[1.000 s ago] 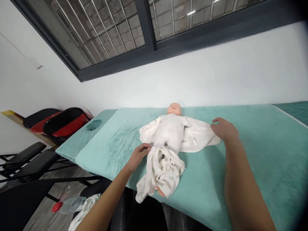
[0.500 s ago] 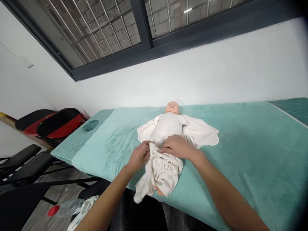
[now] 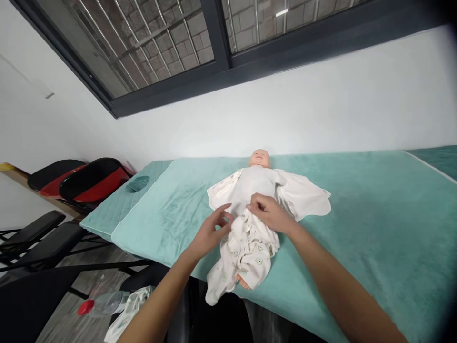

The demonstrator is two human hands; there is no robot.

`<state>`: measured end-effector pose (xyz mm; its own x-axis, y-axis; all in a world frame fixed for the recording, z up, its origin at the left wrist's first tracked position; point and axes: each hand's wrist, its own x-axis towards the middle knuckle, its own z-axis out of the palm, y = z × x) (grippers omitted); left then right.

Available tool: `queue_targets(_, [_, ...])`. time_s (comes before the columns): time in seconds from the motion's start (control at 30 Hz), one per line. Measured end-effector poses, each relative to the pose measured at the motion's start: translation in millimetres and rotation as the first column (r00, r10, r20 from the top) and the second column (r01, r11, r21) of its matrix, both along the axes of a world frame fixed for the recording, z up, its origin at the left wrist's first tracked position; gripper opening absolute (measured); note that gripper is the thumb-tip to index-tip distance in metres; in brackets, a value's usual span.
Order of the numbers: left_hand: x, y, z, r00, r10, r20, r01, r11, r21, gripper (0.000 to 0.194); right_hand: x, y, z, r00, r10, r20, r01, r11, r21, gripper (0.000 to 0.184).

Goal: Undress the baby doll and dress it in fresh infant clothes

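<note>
- While the doll (image 3: 254, 186) is laid face-up on the green bed (image 3: 371, 205), its front is left reachable.
- Over the doll's legs, the patterned garment (image 3: 246, 255) is bunched; its upper edge appears pinched in the right hand's (image 3: 272, 214) closed grip, probably for control.
- Beside the doll's waist, the left hand's (image 3: 210, 233) grip is held half-spread, seemingly unfilled.
- Beside its torso, a white flap (image 3: 303, 193) is spread clear.
</note>
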<state>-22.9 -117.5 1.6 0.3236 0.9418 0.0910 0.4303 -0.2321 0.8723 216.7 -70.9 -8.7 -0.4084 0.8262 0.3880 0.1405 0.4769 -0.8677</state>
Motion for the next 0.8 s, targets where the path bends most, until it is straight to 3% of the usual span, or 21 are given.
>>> queue_targets(0.1, [10, 11, 17.2, 0.951, -0.271, -0.151, 0.256, 0.96, -0.113, 0.013, 7, 2, 1.6, 0.996, -0.079, -0.039, 0.08, 0.997, 0.014, 0.033])
queue_targets(0.17, [17, 18, 19.9, 0.928, -0.329, -0.174, 0.314, 0.943, -0.108, 0.019, 9, 2, 3.5, 0.999, -0.035, -0.001, 0.035, 0.999, -0.011, 0.034])
queue_targets(0.23, [20, 26, 14.3, 0.955, -0.258, -0.144, 0.256, 0.966, -0.031, 0.013, 12, 1, 5.8, 0.998, 0.026, 0.053, -0.024, 0.999, -0.042, 0.034])
queue_targets(0.3, [20, 36, 2.0, 0.988, -0.118, -0.103, 0.131, 0.983, 0.128, 0.012, 16, 1, 7.7, 0.986, 0.083, 0.146, -0.074, 0.995, -0.063, 0.032])
queue_targets(0.37, [18, 50, -13.6, 0.994, 0.023, -0.104, 0.012, 0.948, 0.319, 0.017, 26, 4, 7.9, 0.949, 0.112, 0.293, -0.097, 0.993, -0.066, 0.028])
queue_targets(0.43, [16, 64, -29.0, 0.984, 0.126, -0.128, -0.06, 0.902, 0.428, 0.018, 40, 9, 5.5, 0.898, 0.105, 0.428, -0.081, 0.994, -0.074, 0.022])
queue_targets(0.53, [16, 80, -46.6, 0.983, 0.117, -0.14, -0.054, 0.92, 0.388, 0.035, 59, 20, -2.2, 0.868, 0.019, 0.495, 0.024, 0.997, -0.08, 0.019])
queue_targets(0.6, [17, 86, -53.1, 0.992, 0.064, -0.111, -0.024, 0.944, 0.328, 0.05, 63, 28, -9.0, 0.877, -0.106, 0.469, 0.12, 0.993, 0.0, 0.019])
queue_targets(0.7, [16, 93, -54.3, 0.998, 0.048, -0.048, -0.035, 0.967, 0.252, 0.055, 54, 35, -20.8, 0.882, -0.318, 0.347, 0.25, 0.941, 0.226, 0.015])
queue_targets(0.8, [13, 107, -48.0, 0.997, 0.055, -0.058, -0.041, 0.974, 0.225, 0.051, 44, 38, -32.4, 0.887, -0.394, 0.242, 0.306, 0.892, 0.333, 0.017])
